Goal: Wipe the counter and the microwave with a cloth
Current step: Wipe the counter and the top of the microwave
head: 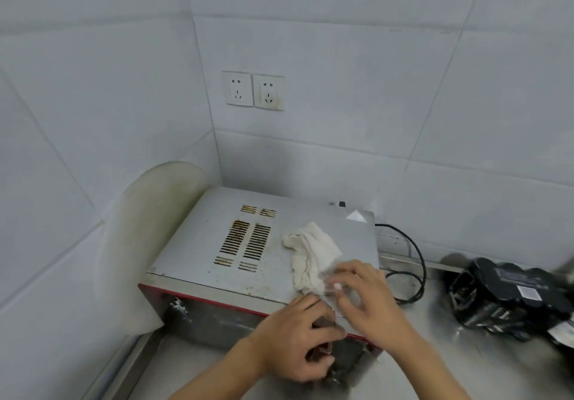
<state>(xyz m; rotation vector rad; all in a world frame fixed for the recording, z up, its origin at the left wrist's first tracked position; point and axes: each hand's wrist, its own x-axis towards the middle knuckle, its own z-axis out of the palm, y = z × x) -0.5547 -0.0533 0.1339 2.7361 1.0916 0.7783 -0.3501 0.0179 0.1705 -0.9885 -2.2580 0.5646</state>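
Head view: cloth crumpled on microwave top, long axis far-left to near-right, near end at right hand, nearer than left hand. Right fingers bent, grip unclear; left fingers curled round small dark object.

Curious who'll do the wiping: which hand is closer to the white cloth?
Right. The right hand is at the near end of the white cloth on the microwave top; the left hand is lower, by the microwave's front edge.
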